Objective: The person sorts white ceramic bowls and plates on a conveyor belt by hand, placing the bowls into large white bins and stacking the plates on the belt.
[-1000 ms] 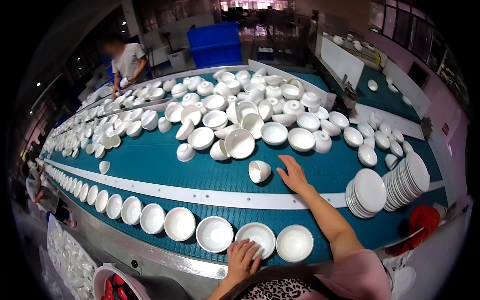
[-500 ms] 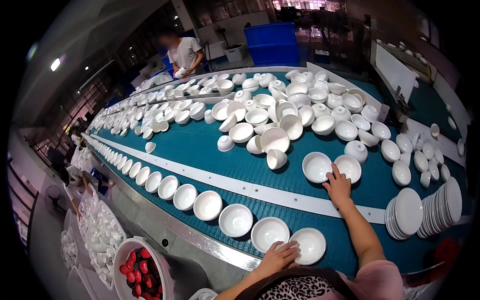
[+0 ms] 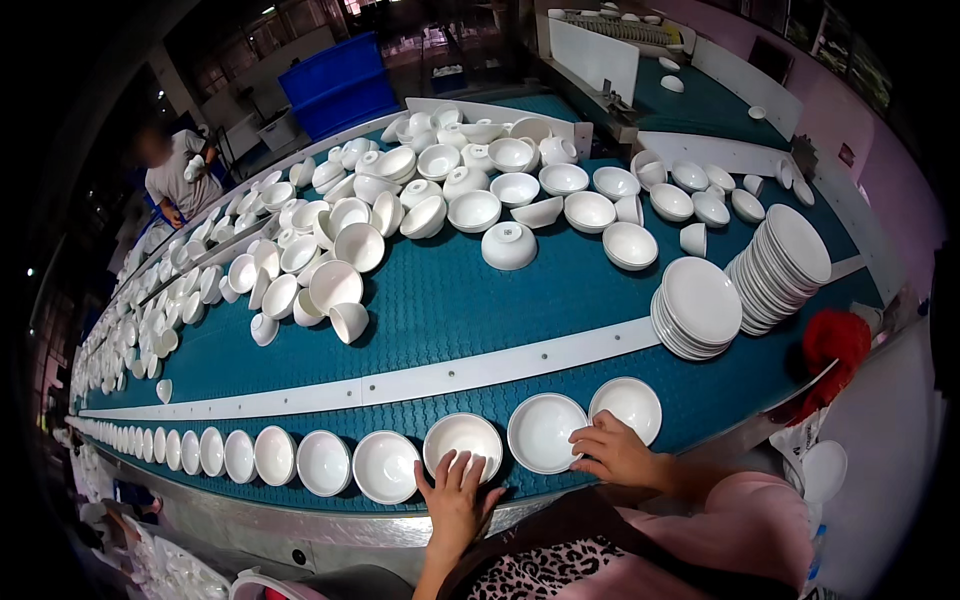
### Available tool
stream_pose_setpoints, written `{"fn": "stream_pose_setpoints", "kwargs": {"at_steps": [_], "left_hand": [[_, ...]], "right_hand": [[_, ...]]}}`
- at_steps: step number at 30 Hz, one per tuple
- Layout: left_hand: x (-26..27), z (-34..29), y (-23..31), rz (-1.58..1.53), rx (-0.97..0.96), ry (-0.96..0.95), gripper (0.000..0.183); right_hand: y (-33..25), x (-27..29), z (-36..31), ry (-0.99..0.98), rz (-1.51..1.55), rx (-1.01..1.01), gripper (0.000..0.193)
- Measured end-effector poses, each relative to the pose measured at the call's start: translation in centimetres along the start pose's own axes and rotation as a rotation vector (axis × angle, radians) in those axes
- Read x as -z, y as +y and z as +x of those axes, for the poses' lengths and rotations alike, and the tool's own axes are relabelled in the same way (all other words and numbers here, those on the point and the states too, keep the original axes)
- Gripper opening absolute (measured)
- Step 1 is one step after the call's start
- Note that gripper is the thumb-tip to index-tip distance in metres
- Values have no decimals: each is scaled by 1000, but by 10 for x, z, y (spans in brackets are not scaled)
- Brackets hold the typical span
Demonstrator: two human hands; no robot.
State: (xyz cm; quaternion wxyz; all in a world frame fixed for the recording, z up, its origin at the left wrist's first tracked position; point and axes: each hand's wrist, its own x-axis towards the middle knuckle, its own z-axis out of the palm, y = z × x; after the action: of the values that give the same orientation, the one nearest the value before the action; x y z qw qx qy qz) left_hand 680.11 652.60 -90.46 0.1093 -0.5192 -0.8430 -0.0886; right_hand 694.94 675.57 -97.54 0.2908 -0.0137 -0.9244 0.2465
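Observation:
My left hand (image 3: 458,508) lies with fingers spread against the near rim of a white bowl (image 3: 463,440) in the row on the narrow near belt lane. Just right of that, my right hand (image 3: 622,456) has its fingers curled over the neighbouring rims of two white bowls: a left one (image 3: 545,425) and a right one (image 3: 630,402), partly hidden by the hand. All three bowls stand upright with their mouths up. More white bowls, such as this one (image 3: 386,466), continue the row leftward along the lane.
A white divider strip (image 3: 460,384) parts the lane from the wide green belt (image 3: 480,320), heaped with jumbled bowls (image 3: 440,165). Two plate stacks (image 3: 702,305) (image 3: 800,245) stand at the right beside a red bundle (image 3: 838,345). Another person (image 3: 185,175) stands far left; blue crates (image 3: 338,85) are behind.
My right hand has brought two bowls from the wide belt across the divider to the row's right end. My left hand stays at a bowl's near rim. The view has swung right.

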Motion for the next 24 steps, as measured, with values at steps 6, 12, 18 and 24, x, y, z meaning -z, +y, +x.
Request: {"fn": "stream_pose_setpoints", "kwargs": {"at_steps": [6,12,18,24], "left_hand": [[-26,1,23,-167,-152,-54,52],[-45,17,45,-210,-93,110,53],[-84,19,51,-220,-90,237,39],[-81,30,80,-147,-86,200,50]], "right_hand": [[103,-31,158,294,105,100,25],[176,-40,316,193,-305,-316,54],[177,-65,330,-160,-408,-435,47],[164,-61,221,78,-177,-195,41]]}}
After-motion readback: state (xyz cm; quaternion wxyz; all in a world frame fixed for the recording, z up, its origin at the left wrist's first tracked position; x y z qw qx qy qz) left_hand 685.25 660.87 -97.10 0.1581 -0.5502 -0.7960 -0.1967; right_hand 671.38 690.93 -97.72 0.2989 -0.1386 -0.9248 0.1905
